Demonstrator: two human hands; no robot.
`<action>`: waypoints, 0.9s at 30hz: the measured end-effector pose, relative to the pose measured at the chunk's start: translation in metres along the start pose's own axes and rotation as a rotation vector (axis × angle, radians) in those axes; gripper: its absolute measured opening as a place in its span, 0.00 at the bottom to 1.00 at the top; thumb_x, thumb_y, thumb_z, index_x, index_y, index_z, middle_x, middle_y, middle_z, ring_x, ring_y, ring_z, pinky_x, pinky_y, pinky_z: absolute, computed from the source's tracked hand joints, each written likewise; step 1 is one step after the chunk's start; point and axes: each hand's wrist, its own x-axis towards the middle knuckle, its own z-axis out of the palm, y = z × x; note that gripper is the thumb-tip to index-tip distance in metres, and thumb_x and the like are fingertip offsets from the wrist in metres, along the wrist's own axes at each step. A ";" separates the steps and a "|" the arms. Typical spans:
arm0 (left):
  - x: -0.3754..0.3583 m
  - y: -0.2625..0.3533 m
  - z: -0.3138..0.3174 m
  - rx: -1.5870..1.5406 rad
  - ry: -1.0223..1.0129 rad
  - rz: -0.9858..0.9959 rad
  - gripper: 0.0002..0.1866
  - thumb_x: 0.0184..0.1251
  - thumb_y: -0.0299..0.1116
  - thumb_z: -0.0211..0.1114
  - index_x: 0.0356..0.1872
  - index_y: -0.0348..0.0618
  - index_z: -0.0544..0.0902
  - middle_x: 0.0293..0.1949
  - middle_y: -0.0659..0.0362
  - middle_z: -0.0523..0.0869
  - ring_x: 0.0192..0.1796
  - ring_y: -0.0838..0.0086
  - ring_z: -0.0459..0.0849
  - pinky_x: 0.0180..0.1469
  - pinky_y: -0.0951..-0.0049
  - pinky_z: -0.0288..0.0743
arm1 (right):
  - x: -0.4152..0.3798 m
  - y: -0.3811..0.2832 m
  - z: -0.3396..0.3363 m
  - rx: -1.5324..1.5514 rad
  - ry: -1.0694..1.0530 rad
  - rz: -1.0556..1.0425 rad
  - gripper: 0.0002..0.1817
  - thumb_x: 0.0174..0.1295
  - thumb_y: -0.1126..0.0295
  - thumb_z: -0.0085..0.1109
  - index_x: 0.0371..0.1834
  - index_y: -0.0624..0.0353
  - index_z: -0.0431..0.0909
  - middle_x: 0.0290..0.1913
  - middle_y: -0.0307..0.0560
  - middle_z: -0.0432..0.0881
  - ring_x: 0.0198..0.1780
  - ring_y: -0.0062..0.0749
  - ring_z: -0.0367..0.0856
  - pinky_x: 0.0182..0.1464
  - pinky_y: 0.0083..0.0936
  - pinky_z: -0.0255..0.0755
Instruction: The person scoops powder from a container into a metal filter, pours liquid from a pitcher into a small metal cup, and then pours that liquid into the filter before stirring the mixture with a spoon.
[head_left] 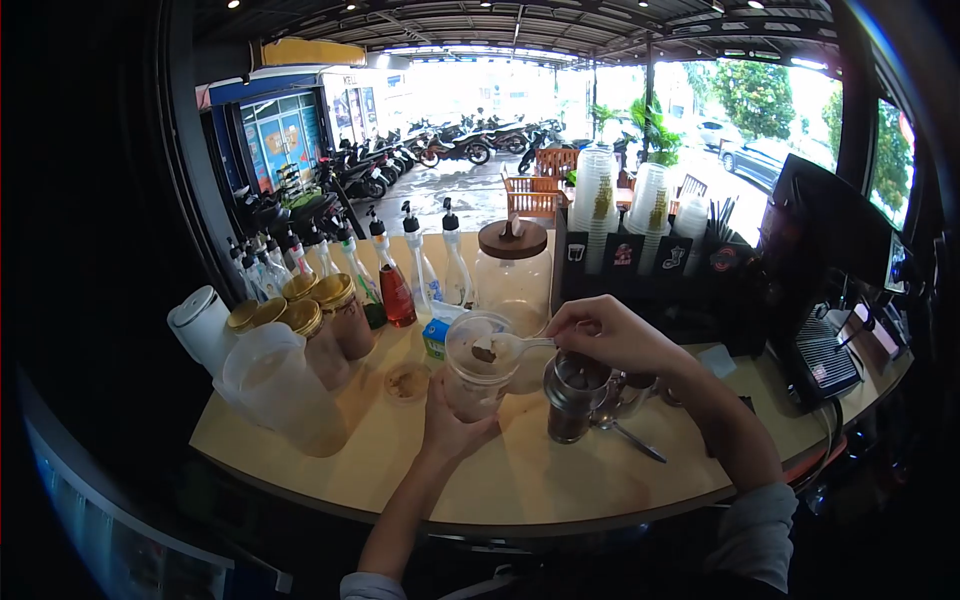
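Observation:
My left hand [452,425] grips a clear plastic cup [478,368] from below, holding it just above the wooden counter [500,480]. My right hand [608,335] holds a white plastic spoon [512,347] over the cup's mouth, with brown powder on its bowl. A dark glass jar [574,395] of brown powder stands open just right of the cup, under my right wrist.
Gold-lidded jars [322,318] and pump syrup bottles [396,285] stand at the left. A translucent pitcher [275,385] and a large lidded glass jar [512,265] flank the cup. Stacked cups [596,205], a black organiser and a coffee machine [835,345] fill the right. A metal spoon [632,440] lies on the counter.

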 end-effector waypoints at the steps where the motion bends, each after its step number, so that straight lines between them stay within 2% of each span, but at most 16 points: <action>1: -0.001 0.000 0.002 0.004 0.000 0.002 0.52 0.31 0.32 0.83 0.62 0.39 0.61 0.57 0.49 0.71 0.61 0.61 0.73 0.62 0.63 0.70 | -0.002 0.000 -0.005 -0.033 0.021 -0.013 0.08 0.63 0.75 0.58 0.42 0.66 0.81 0.35 0.39 0.83 0.38 0.14 0.79 0.43 0.18 0.74; 3: -0.003 -0.004 0.007 -0.106 -0.032 -0.067 0.52 0.31 0.32 0.84 0.61 0.38 0.61 0.56 0.49 0.73 0.60 0.61 0.75 0.61 0.63 0.71 | -0.008 0.001 -0.016 -0.063 0.045 -0.027 0.08 0.63 0.75 0.58 0.42 0.66 0.81 0.35 0.39 0.83 0.38 0.14 0.79 0.44 0.19 0.74; 5: -0.006 -0.008 0.011 -0.080 -0.028 -0.062 0.52 0.31 0.32 0.84 0.61 0.38 0.61 0.55 0.49 0.74 0.60 0.61 0.75 0.61 0.63 0.71 | -0.018 0.005 -0.024 -0.085 0.126 -0.092 0.08 0.63 0.73 0.57 0.40 0.66 0.81 0.32 0.42 0.83 0.36 0.18 0.79 0.43 0.21 0.74; 8: -0.004 -0.011 0.017 -0.107 -0.016 -0.049 0.51 0.31 0.32 0.84 0.61 0.38 0.62 0.55 0.50 0.75 0.60 0.61 0.76 0.61 0.62 0.71 | -0.037 0.013 -0.031 -0.139 0.250 -0.125 0.07 0.63 0.73 0.57 0.39 0.65 0.81 0.33 0.44 0.84 0.36 0.20 0.80 0.44 0.24 0.73; 9: -0.004 -0.013 0.018 -0.158 -0.009 -0.041 0.51 0.32 0.32 0.84 0.61 0.38 0.63 0.56 0.50 0.75 0.60 0.61 0.75 0.61 0.62 0.71 | -0.045 0.015 -0.034 -0.185 0.271 -0.115 0.07 0.62 0.74 0.56 0.39 0.63 0.81 0.34 0.46 0.84 0.36 0.26 0.81 0.44 0.27 0.74; 10: -0.004 -0.011 0.019 -0.159 -0.012 -0.047 0.51 0.32 0.32 0.84 0.61 0.38 0.63 0.56 0.50 0.75 0.60 0.61 0.75 0.61 0.62 0.71 | -0.052 0.019 -0.036 -0.184 0.270 -0.109 0.07 0.62 0.74 0.56 0.39 0.63 0.81 0.34 0.46 0.84 0.36 0.26 0.81 0.44 0.27 0.74; 12: -0.003 -0.005 0.020 -0.200 -0.025 -0.030 0.49 0.33 0.33 0.84 0.61 0.38 0.64 0.56 0.51 0.75 0.60 0.63 0.76 0.61 0.63 0.72 | -0.066 0.026 -0.037 -0.271 0.329 -0.028 0.06 0.62 0.74 0.56 0.39 0.63 0.80 0.34 0.47 0.83 0.37 0.32 0.82 0.44 0.28 0.74; 13: -0.004 0.001 0.021 -0.203 -0.030 -0.031 0.49 0.33 0.33 0.84 0.61 0.38 0.64 0.56 0.51 0.75 0.60 0.63 0.76 0.61 0.63 0.72 | -0.071 0.035 -0.035 -0.256 0.374 -0.069 0.06 0.62 0.76 0.55 0.39 0.63 0.80 0.35 0.48 0.83 0.37 0.37 0.82 0.42 0.30 0.74; 15: -0.006 0.009 0.023 -0.308 -0.027 -0.108 0.48 0.35 0.33 0.83 0.61 0.40 0.65 0.56 0.53 0.76 0.59 0.66 0.77 0.60 0.64 0.73 | -0.078 0.041 -0.032 -0.282 0.411 -0.061 0.06 0.62 0.76 0.55 0.39 0.63 0.80 0.35 0.47 0.82 0.37 0.37 0.82 0.41 0.30 0.74; 19: -0.005 0.000 0.022 -0.254 -0.041 -0.076 0.47 0.36 0.32 0.83 0.61 0.40 0.65 0.55 0.54 0.76 0.58 0.68 0.78 0.58 0.66 0.75 | -0.083 0.055 -0.026 -0.382 0.502 -0.044 0.06 0.62 0.76 0.55 0.41 0.62 0.79 0.34 0.47 0.79 0.37 0.39 0.82 0.40 0.32 0.75; 27: -0.005 0.006 0.023 -0.287 -0.049 -0.071 0.45 0.38 0.31 0.82 0.61 0.39 0.66 0.53 0.55 0.78 0.57 0.67 0.79 0.59 0.65 0.74 | -0.090 0.065 -0.014 -0.479 0.539 -0.082 0.07 0.64 0.76 0.55 0.44 0.58 0.78 0.37 0.46 0.77 0.34 0.40 0.82 0.34 0.33 0.75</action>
